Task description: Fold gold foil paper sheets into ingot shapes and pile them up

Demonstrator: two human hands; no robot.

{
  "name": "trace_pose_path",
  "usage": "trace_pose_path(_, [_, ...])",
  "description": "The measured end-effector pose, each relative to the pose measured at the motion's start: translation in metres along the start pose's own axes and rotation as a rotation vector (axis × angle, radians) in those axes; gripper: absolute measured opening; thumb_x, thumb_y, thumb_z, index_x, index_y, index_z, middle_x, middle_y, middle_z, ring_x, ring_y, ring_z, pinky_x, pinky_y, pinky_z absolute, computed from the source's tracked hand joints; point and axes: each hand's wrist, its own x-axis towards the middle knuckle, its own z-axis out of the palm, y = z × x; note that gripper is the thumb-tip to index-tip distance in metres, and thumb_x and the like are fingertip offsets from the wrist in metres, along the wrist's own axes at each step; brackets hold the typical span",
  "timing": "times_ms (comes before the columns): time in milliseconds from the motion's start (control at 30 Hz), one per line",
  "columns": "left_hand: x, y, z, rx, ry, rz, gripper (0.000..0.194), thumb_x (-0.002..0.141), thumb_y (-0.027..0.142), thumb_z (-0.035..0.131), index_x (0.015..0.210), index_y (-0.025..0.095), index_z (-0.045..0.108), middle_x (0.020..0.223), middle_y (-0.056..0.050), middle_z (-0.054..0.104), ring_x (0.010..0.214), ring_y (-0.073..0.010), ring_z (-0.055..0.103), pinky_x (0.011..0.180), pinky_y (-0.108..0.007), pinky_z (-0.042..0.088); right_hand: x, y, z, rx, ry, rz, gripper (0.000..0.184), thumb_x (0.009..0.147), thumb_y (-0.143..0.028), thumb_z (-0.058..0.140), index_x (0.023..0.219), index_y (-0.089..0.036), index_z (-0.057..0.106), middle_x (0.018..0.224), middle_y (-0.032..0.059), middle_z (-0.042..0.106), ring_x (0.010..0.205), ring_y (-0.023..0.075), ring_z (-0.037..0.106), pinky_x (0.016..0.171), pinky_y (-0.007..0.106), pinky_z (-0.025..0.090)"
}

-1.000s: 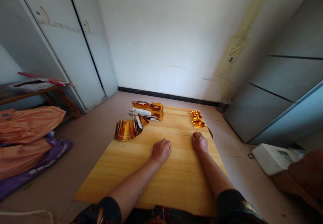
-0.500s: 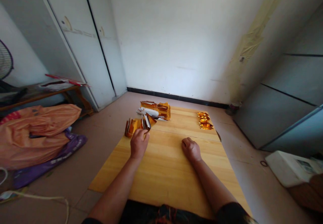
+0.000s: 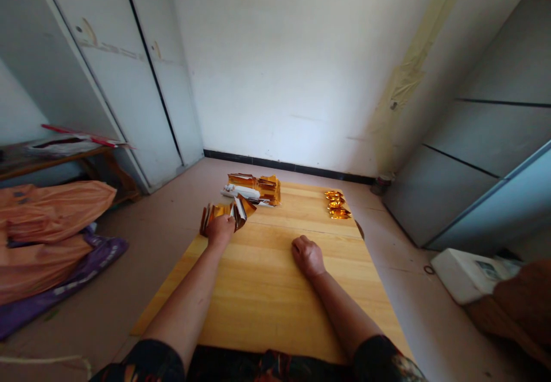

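Observation:
My left hand (image 3: 221,231) reaches into the near bundle of gold and white foil-paper sheets (image 3: 244,210) at the table's left side. Its fingers are curled and partly hidden against the sheets, so I cannot make out a grip. My right hand (image 3: 308,256) rests closed on the wooden table (image 3: 258,290), right of its middle, with nothing showing in it. Behind the near bundle lies a second stack of gold sheets (image 3: 270,184) with a white roll or folded strip (image 3: 241,191) along its front. Several shiny folded gold foil pieces (image 3: 336,204) stand in a row at the far right.
Beyond the table is a white wall (image 3: 275,84) with a dark skirting. A grey cabinet (image 3: 473,135) stands at the right, with a white box (image 3: 462,273) below it. Orange cloth or bags (image 3: 47,215) lie at the left, near a low wooden bench (image 3: 99,155).
My left hand has moved left from the table's middle onto the near foil-paper bundle. My right hand has slid left, away from the folded gold pieces. The view swung left and back.

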Motion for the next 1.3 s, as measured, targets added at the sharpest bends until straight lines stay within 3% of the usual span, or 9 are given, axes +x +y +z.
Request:
trace_pose_path(167, [-0.005, 0.001, -0.004, 0.060, 0.003, -0.060, 0.030, 0.079, 0.028, 0.041, 0.064, 0.017, 0.064, 0.068, -0.011, 0.065, 0.067, -0.0257, 0.059, 0.055, -0.032, 0.036, 0.000, 0.001, 0.003, -0.009, 0.010, -0.010, 0.020, 0.086, -0.017, 0.045, 0.076, -0.019, 0.062, 0.077, 0.0015, 0.060, 0.064, 0.0103, 0.052, 0.059, 0.021, 0.029])
trace_pose_path(500, [-0.009, 0.001, -0.003, 0.080, 0.039, -0.072, 0.033, 0.082, 0.037, 0.040, 0.075, 0.018, 0.067, 0.075, -0.013, 0.067, 0.074, -0.0274, 0.061, 0.063, -0.034, 0.041, 0.000, -0.001, -0.001, 0.007, 0.006, 0.005, 0.018, 0.084, -0.015, 0.047, 0.075, -0.020, 0.062, 0.077, 0.0013, 0.060, 0.065, 0.0104, 0.053, 0.060, 0.020, 0.029])
trace_pose_path(767, [-0.011, -0.001, -0.002, -0.020, 0.111, -0.023, 0.026, 0.081, 0.035, 0.043, 0.074, 0.019, 0.062, 0.080, -0.009, 0.066, 0.079, -0.0252, 0.060, 0.066, -0.032, 0.042, 0.001, -0.001, -0.001, -0.007, -0.013, 0.005, 0.018, 0.085, -0.016, 0.047, 0.076, -0.019, 0.062, 0.078, 0.0017, 0.061, 0.066, 0.0106, 0.053, 0.060, 0.020, 0.029])
trace_pose_path(967, [-0.011, -0.012, 0.007, -0.231, 0.101, 0.036, 0.025, 0.077, 0.039, 0.048, 0.062, 0.020, 0.054, 0.065, -0.003, 0.061, 0.068, -0.0191, 0.057, 0.062, -0.028, 0.041, 0.001, -0.002, -0.002, -0.021, -0.019, 0.004, 0.019, 0.086, -0.017, 0.046, 0.076, -0.019, 0.062, 0.078, 0.0016, 0.061, 0.066, 0.0102, 0.053, 0.059, 0.021, 0.029])
trace_pose_path(1300, [-0.015, -0.016, 0.011, -0.246, 0.221, 0.192, 0.035, 0.088, 0.036, 0.034, 0.062, 0.019, 0.049, 0.064, -0.001, 0.053, 0.066, -0.0144, 0.052, 0.062, -0.025, 0.036, 0.000, 0.000, 0.001, -0.033, -0.021, 0.011, 0.019, 0.087, -0.018, 0.046, 0.076, -0.019, 0.062, 0.078, 0.0014, 0.061, 0.065, 0.0099, 0.052, 0.059, 0.021, 0.028])
